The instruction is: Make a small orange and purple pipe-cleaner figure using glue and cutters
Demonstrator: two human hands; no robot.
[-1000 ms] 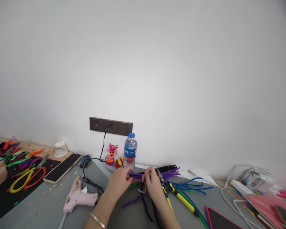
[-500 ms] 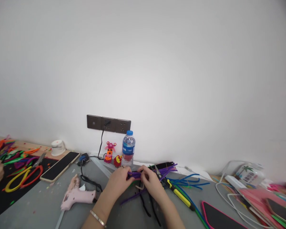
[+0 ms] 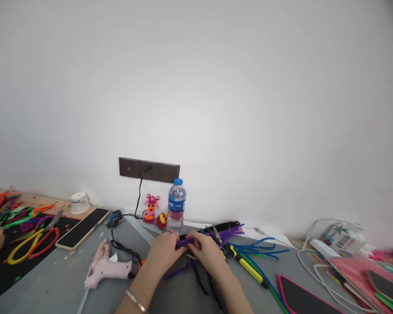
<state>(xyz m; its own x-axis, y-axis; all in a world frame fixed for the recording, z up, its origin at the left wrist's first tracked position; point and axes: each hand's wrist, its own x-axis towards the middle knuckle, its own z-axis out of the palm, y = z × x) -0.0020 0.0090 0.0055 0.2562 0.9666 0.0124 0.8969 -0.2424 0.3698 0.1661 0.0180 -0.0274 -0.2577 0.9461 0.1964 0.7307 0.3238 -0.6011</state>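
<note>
The left hand [image 3: 165, 249] and right hand [image 3: 208, 250] both pinch purple stems [image 3: 185, 242], which could splay if either grip loosens.

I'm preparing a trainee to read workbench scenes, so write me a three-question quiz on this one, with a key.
1. Multiple choice: what do the camera wearer's left hand and right hand both hold?
A) the hot glue gun
B) purple pipe cleaners
C) the yellow-and-red scissors

2. True or false: the plastic bottle stands upright with its blue cap on.

3. Fill in the blank: the bracelet is worn on the wearer's ____ arm.

Key: 1. B; 2. True; 3. left.
</note>
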